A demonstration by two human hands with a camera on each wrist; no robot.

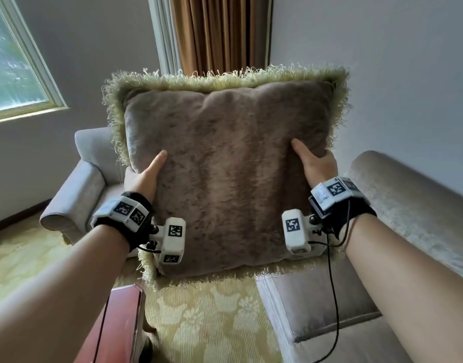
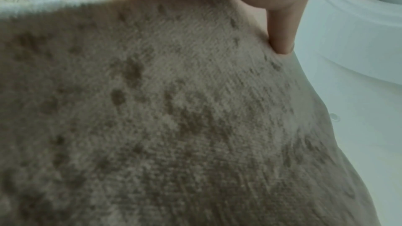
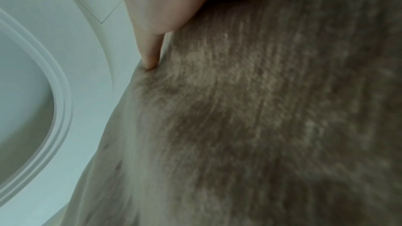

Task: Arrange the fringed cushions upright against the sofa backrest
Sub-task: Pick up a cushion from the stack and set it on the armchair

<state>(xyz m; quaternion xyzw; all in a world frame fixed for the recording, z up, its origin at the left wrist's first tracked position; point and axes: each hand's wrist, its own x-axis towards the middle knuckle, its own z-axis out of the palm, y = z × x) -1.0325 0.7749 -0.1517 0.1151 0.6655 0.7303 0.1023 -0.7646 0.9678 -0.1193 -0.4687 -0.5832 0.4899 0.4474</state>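
Observation:
A square brown velvet cushion (image 1: 225, 174) with a pale green fringe is held up in the air in front of me, its face toward the head camera. My left hand (image 1: 149, 174) grips its left edge, thumb on the front, fingers hidden behind. My right hand (image 1: 316, 163) grips the right edge the same way. The cushion's plush fabric (image 2: 174, 118) fills the left wrist view, with the left thumb (image 2: 280, 39) pressed into it. In the right wrist view the fabric (image 3: 261, 118) is dented by the right thumb (image 3: 152, 54). The sofa (image 1: 398, 205) lies low at the right.
A grey armchair (image 1: 81, 184) stands at the left behind the cushion. A dark red wooden table corner (image 1: 120, 318) is low in front of me. Patterned yellow carpet (image 1: 212, 315) covers the floor. Brown curtains (image 1: 219, 32) and a window (image 1: 13, 61) are beyond.

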